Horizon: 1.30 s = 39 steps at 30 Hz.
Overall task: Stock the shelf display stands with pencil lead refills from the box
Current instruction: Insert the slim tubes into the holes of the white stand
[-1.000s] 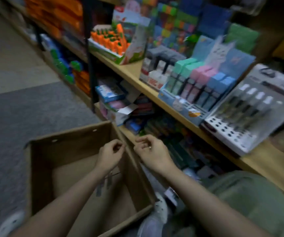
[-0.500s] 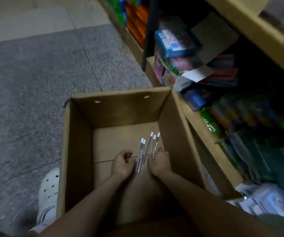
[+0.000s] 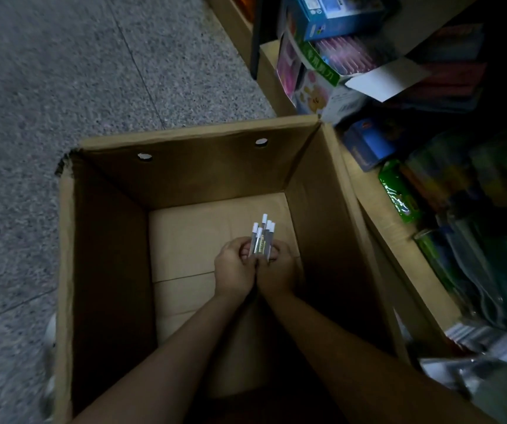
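A deep cardboard box stands open on the speckled grey floor, its right wall close against the lowest shelf of a wooden rack. Two small round holes pierce the box's far wall. The box bottom shows only bare cardboard apart from what the hands hold; the near end of the bottom lies in shadow under the forearms.

Both arms reach down into the box. The left hand and the right hand meet side by side near the middle of the bottom, and between them they gather a small bundle of pencil lead refills. The fingers of both hands curl in around the lower ends of the bundle, so that the two hands clasp it together. The refills are slim tubes, greyish and partly clear, each with a white cap at the far end; a yellowish label shows on one or two. The capped ends fan out unevenly away from the person. About five caps can be counted, though blur makes this unsure.

On the shelf lie packed goods: a blue carton, a pink and green open carton with its flap hanging out, and green and blue packets farther along, too dim to name.
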{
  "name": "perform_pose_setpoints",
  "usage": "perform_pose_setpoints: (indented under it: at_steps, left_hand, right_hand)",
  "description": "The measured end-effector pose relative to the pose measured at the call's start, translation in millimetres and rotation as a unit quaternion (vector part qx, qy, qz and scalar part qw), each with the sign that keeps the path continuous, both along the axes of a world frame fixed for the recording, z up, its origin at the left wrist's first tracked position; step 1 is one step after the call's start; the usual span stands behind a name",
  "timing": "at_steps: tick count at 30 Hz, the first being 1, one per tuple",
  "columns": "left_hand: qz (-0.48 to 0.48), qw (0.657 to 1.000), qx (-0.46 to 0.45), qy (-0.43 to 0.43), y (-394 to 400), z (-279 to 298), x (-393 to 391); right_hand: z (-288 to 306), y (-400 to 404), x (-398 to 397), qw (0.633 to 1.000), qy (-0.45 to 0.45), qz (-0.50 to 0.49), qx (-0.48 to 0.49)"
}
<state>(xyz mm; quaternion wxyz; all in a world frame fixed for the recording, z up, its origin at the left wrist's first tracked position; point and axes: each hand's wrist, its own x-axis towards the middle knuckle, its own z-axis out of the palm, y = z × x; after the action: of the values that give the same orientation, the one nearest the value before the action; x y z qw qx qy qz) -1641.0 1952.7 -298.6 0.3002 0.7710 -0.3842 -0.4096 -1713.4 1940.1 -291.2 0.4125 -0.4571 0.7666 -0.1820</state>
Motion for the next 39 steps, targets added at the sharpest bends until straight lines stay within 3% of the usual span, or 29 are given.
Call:
perform_pose_setpoints:
  at_steps: [4, 8, 11, 16, 23, 25, 28, 31, 36, 39]
  left_hand:
    - [0.036, 0.997, 0.041, 0.060, 0.8, 2.2, 1.1]
    - [0.113, 0.954, 0.084, 0.263, 6.8, 18.7, 7.3]
    - [0.119, 0.916, 0.061, 0.377, 11.2, 45.4, 12.1]
    - [0.104, 0.877, -0.013, 0.470, 12.3, 112.8, 15.9]
    - [-0.023, 0.865, -0.060, 0.498, 14.0, 234.3, 8.7]
    - [-0.083, 0.864, -0.082, 0.490, 12.3, 272.4, -6.3]
    - [-0.038, 0.852, -0.131, 0.505, 2.8, 327.6, -34.5]
    - [-0.025, 0.828, -0.169, 0.534, 1.3, 377.3, -69.8]
    - [-0.251, 0.850, -0.176, 0.429, 32.9, 416.5, -123.1]
    - [-0.317, 0.826, -0.157, 0.439, 46.2, 422.7, -144.3]
  right_hand:
    - [1.4, 7.2, 4.8, 0.994, -0.087, -0.049, 0.032]
    - [18.0, 15.3, -1.3, 0.991, -0.130, -0.038, 0.015]
    - [46.3, 13.8, -5.3, 0.982, -0.185, -0.026, 0.006]
    - [111.9, 12.7, -10.6, 0.978, -0.202, 0.035, -0.049]
    - [222.4, 23.4, -33.9, 0.955, -0.256, 0.071, -0.130]
    - [260.2, 27.9, -43.5, 0.940, -0.305, 0.032, -0.150]
    - [322.5, 36.9, -68.5, 0.900, -0.388, -0.056, -0.192]
    - [382.4, 60.6, -113.0, 0.876, -0.380, -0.070, -0.287]
    - [433.2, 107.8, -185.1, 0.858, -0.362, -0.079, -0.357]
    - [441.7, 122.4, -221.2, 0.870, -0.281, -0.065, -0.399]
